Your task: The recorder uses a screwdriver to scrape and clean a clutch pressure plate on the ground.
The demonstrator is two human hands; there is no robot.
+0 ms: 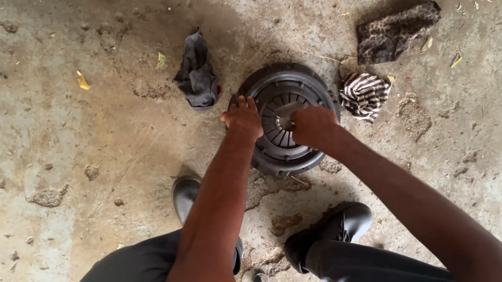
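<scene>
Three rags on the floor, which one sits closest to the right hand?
The black-and-white striped rag, just beside the right hand. The spotted brown rag and dark grey rag lie farther off.
</scene>
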